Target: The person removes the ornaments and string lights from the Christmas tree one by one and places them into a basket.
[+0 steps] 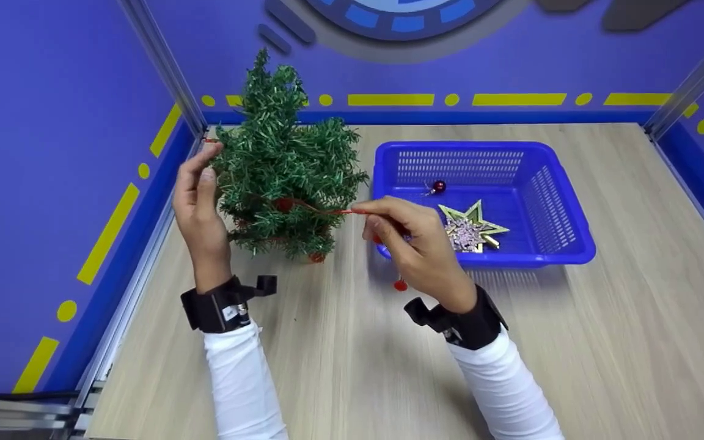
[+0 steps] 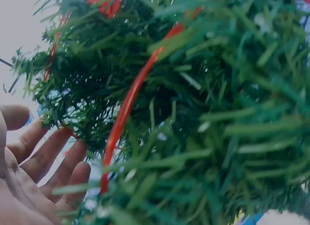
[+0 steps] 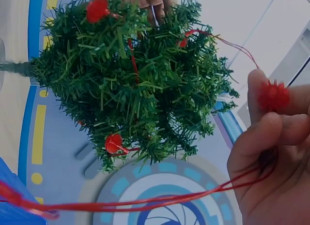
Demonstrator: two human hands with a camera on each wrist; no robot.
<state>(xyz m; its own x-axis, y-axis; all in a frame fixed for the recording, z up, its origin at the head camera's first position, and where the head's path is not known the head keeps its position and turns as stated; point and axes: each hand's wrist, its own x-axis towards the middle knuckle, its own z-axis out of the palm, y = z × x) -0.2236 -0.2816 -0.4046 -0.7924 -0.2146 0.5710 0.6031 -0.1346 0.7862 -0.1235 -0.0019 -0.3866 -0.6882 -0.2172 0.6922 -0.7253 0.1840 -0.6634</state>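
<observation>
A small green tinsel Christmas tree (image 1: 285, 146) stands at the left of the table, a red string garland (image 1: 324, 211) running across its branches. My right hand (image 1: 422, 244) pinches the garland's string between thumb and fingers, to the right of the tree. A red bead-like ornament (image 3: 273, 97) sits at those fingertips, and another red ornament (image 1: 400, 285) dangles below the hand. More red ornaments (image 3: 114, 143) lie among the branches. At the tree's left side, my left hand (image 1: 202, 205) is raised with fingers spread, its fingertips (image 2: 68, 138) right at the needles.
A blue plastic basket (image 1: 563, 256) stands right of the tree. Inside lie a gold star (image 1: 477, 217), a pinkish snowflake (image 1: 464, 235) and a small dark red ball (image 1: 439, 186). Blue walls (image 1: 303, 73) enclose the wooden table (image 1: 340, 366) at the back and sides.
</observation>
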